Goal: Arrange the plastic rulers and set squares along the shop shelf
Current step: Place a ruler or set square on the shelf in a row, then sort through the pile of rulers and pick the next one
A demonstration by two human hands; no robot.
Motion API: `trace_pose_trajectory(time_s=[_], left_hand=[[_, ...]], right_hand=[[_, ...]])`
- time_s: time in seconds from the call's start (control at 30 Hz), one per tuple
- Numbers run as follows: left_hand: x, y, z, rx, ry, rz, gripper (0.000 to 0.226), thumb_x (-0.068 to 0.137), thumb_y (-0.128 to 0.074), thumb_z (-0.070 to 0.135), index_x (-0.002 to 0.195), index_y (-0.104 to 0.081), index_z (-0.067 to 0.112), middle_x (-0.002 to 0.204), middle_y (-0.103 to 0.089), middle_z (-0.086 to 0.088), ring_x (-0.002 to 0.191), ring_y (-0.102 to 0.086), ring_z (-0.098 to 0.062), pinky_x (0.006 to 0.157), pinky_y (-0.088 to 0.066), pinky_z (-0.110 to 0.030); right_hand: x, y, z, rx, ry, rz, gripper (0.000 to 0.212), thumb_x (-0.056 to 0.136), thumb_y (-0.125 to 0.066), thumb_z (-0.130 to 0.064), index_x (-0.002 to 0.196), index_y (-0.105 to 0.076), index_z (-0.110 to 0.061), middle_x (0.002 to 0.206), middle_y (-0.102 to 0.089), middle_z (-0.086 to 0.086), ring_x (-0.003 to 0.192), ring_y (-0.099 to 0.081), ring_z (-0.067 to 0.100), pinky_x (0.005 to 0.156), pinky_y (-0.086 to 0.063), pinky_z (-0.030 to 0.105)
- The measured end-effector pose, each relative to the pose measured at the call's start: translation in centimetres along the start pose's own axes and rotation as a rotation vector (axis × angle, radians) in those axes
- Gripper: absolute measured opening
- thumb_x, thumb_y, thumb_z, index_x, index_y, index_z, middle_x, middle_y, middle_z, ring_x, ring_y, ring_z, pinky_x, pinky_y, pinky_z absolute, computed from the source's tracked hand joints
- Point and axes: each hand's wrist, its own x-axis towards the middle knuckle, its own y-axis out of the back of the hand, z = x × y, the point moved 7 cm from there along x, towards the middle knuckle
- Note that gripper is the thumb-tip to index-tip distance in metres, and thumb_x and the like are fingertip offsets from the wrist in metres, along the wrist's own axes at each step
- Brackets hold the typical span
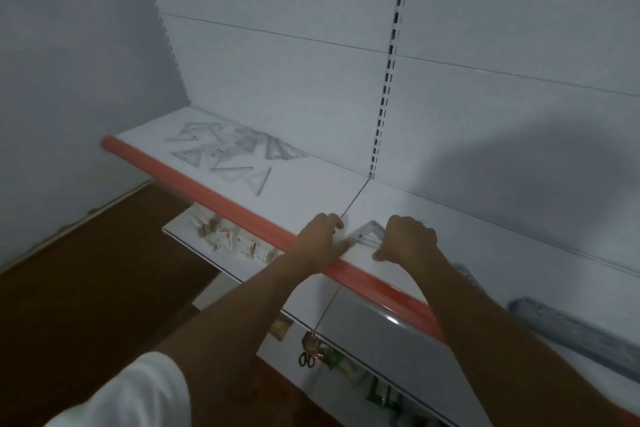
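My left hand (320,241) and right hand (408,241) both pinch one clear plastic set square (367,236), lying flat on the white shop shelf (311,191) near its orange front edge (221,204). More clear set squares (228,152) lie scattered well apart to the left.

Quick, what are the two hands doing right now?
Left hand: fingers curled, pinching the clear plastic set square lying on the white shelf.
Right hand: fingers curled, gripping the same set square's other end.
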Motion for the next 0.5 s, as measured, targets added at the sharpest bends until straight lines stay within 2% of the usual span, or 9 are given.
trace_pose_trajectory(time_s=[0.07, 0.17, 0.23, 0.33, 0.5], left_hand=[[-1.0, 2.2, -1.5, 0.034, 0.012, 0.028, 0.029, 0.092, -0.058, 0.034, 0.111, -0.058, 0.013, 0.108, -0.052, -0.005, 0.095, -0.052, -0.019, 0.081, -0.04, -0.026], [-2.7, 6.2, -5.3, 0.096, 0.117, 0.034, 0.026, 0.094, -0.054, 0.036, 0.101, -0.064, 0.014, 0.103, -0.058, -0.006, 0.089, -0.057, -0.02, 0.078, -0.047, -0.031], [-4.0, 9.6, -7.7, 0.157, 0.167, 0.075, 0.026, 0.094, -0.053, 0.037, 0.103, -0.064, 0.016, 0.102, -0.059, -0.004, 0.087, -0.059, -0.02, 0.078, -0.051, -0.032], [-6.5, 14.6, -11.7, 0.225, 0.206, 0.157, 0.028, 0.094, -0.052, 0.038, 0.112, -0.06, 0.018, 0.11, -0.06, -0.002, 0.096, -0.059, -0.019, 0.084, -0.051, -0.032], [-11.4, 22.2, -20.6, 0.271, 0.399, 0.217, 0.036, 0.092, -0.053, 0.042, 0.123, -0.053, 0.023, 0.119, -0.056, 0.0, 0.102, -0.056, -0.017, 0.083, -0.049, -0.031]], right_hand=[[0.1, 2.0, -2.6, -0.048, 0.061, 0.114, 0.05, 0.083, -0.062, -0.052, 0.115, -0.053, -0.015, 0.115, -0.06, 0.004, 0.111, -0.054, 0.025, 0.093, -0.037, 0.038], [0.1, 4.0, -9.7, 0.009, 0.263, 0.228, 0.049, 0.091, -0.048, -0.054, 0.122, -0.053, -0.016, 0.121, -0.061, 0.004, 0.114, -0.055, 0.025, 0.095, -0.036, 0.038], [-0.2, 4.5, -15.3, 0.087, 0.401, 0.224, 0.048, 0.094, -0.044, -0.052, 0.126, -0.054, -0.017, 0.125, -0.06, 0.003, 0.117, -0.053, 0.024, 0.097, -0.036, 0.037], [-0.8, 5.0, -23.0, 0.207, 0.547, 0.198, 0.045, 0.095, -0.044, -0.05, 0.125, -0.057, -0.018, 0.126, -0.06, 0.003, 0.118, -0.052, 0.023, 0.099, -0.036, 0.038], [-2.1, 5.1, -35.4, 0.205, 0.709, 0.179, 0.042, 0.094, -0.047, -0.047, 0.121, -0.059, -0.016, 0.117, -0.063, 0.006, 0.107, -0.058, 0.024, 0.092, -0.044, 0.037]])
